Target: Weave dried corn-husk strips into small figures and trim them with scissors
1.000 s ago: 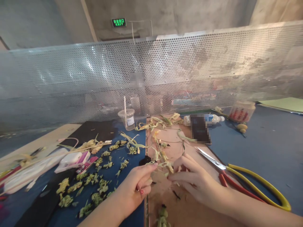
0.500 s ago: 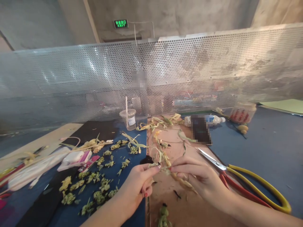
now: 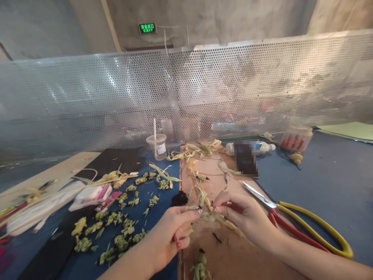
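Observation:
My left hand (image 3: 170, 231) and my right hand (image 3: 246, 219) meet over a brown board (image 3: 233, 256). Both pinch a dry yellow-green leaf strip (image 3: 208, 214) that runs between their fingertips, fingers pressed together. More of the strip trails up the board away from me. A small woven leaf piece (image 3: 199, 268) lies on the board just below my hands. Several similar green woven pieces (image 3: 116, 229) are scattered on the blue mat left of my left hand.
Scissors with yellow and red handles (image 3: 297, 223) lie right of my right hand. A plastic cup with a straw (image 3: 158, 146), a bottle (image 3: 262, 147), a jar (image 3: 295, 138) and loose leaves (image 3: 198, 149) stand further back. A perforated metal screen (image 3: 186, 97) closes off the table's far side.
My right hand has lifted off the board and taken hold of the strip opposite my left hand. Both hands have drawn slightly closer to me, with the strip now stretched between them.

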A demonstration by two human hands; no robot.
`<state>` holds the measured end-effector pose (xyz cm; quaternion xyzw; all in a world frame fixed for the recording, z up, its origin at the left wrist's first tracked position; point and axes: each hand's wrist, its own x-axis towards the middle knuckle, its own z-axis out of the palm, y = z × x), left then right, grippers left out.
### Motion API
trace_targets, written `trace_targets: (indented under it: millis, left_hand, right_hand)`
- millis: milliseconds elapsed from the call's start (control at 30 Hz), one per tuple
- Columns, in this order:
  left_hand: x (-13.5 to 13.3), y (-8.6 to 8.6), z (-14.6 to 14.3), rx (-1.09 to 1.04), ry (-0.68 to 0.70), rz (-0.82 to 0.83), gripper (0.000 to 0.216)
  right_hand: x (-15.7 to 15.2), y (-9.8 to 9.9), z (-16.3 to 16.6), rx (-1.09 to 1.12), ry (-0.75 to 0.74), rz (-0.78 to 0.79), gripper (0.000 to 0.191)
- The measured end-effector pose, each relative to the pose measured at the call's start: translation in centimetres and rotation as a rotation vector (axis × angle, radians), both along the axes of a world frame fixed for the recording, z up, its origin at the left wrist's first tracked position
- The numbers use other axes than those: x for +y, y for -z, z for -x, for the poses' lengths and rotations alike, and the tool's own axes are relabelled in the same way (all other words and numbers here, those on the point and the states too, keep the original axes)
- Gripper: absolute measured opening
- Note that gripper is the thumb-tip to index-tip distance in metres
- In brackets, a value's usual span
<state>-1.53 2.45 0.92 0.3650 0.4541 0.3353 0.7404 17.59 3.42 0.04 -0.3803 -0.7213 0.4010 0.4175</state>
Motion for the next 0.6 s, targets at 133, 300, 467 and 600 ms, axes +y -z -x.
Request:
trace_targets:
  millis: [133,300,467,600]
  left_hand:
    - [-0.1,-0.1,0.2,-0.020,0.010,0.064,0.016]
    - [-0.1,0.1,-0.1,0.028,-0.018,-0.017,0.014]
    - [0.1,0.9,-0.4,0.251,-0.051,-0.172,0.020]
    - [-0.4,1.0,-0.8,0.413,-0.040,-0.235,0.023]
  right_hand:
    - [0.2,-0.1,-0.2,0.008,0.011,0.033,0.022]
    - [-0.4,-0.5,-0.1,-0.011,-0.023,-0.089,0.018]
    - [-1.5,-0.3,1.0,-0.100,0.006,-0.090,0.020]
    - [-2.0,0.1,1.8,-0.196,0.080,-0.004,0.020]
